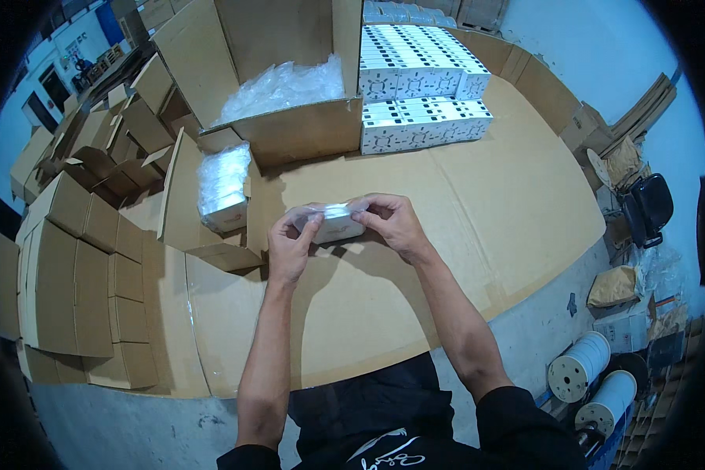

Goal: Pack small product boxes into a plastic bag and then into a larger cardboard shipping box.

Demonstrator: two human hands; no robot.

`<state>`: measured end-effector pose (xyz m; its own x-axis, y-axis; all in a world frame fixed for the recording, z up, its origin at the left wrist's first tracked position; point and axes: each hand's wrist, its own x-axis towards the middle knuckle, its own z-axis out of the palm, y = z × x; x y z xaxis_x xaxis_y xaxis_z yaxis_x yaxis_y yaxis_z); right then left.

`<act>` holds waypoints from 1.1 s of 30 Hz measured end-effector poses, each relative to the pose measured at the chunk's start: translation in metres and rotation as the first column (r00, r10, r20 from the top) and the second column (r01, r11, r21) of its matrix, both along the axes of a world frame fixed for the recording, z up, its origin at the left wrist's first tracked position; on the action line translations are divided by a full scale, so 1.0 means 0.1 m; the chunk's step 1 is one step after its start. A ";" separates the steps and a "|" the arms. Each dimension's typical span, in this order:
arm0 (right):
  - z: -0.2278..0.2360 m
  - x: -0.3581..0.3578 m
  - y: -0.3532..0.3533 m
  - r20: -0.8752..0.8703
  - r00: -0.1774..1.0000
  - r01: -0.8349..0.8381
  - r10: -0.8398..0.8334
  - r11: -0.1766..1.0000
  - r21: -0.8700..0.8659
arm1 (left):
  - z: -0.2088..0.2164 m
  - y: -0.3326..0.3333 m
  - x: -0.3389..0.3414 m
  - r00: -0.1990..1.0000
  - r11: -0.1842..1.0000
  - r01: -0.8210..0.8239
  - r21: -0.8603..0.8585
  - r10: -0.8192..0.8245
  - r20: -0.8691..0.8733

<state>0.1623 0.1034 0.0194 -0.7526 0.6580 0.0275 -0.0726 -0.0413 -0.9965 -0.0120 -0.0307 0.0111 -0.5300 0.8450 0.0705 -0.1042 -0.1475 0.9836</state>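
Head view: both hands [290, 243] [395, 223] hold small white box [337, 223]

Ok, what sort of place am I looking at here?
Most likely a packing area in a warehouse or workshop. Stacks of small white boxes sit on a cardboard-covered table, folded cartons pile up at the left, and both hands hold a small white box in a clear bag.

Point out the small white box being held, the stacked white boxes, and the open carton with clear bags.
small white box [338, 225]: head view, front face between both hands.
stacked white boxes [419, 125]: head view, front row's side.
open carton [298, 137]: head view, front wall.
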 end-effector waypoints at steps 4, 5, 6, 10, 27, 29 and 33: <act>0.06 -0.03 -0.03 0.010 1.000 0.000 0.000 0.997 0.077 | -0.02 -0.04 -0.04 0.995 0.998 -0.062 0.014 0.063 -0.074; 0.04 -0.04 -0.03 0.009 1.000 0.001 -0.001 0.997 0.076 | -0.03 -0.03 -0.03 0.993 0.995 -0.088 0.050 0.092 -0.079; 0.00 -0.07 -0.02 -0.067 0.998 0.027 -0.019 0.993 0.114 | -0.04 -0.04 -0.02 0.993 0.995 -0.087 0.049 0.091 -0.080; -0.05 -0.10 -0.03 -0.190 0.981 0.066 -0.049 0.994 0.085 | -0.05 -0.02 0.01 0.982 0.985 -0.164 0.054 0.168 -0.082; -0.03 0.08 0.15 -0.477 0.877 -0.090 0.051 0.994 -0.059 | -0.13 0.10 0.11 0.972 0.966 -0.210 0.151 0.189 0.141; 0.01 0.07 0.13 -0.406 0.904 -0.114 0.134 0.991 0.073 | -0.12 0.06 0.10 0.972 0.969 -0.208 0.136 0.189 0.143; 0.09 0.09 0.03 -0.177 0.975 -0.123 0.134 0.990 0.074 | -0.11 0.04 0.08 0.972 0.971 -0.219 0.096 0.209 0.106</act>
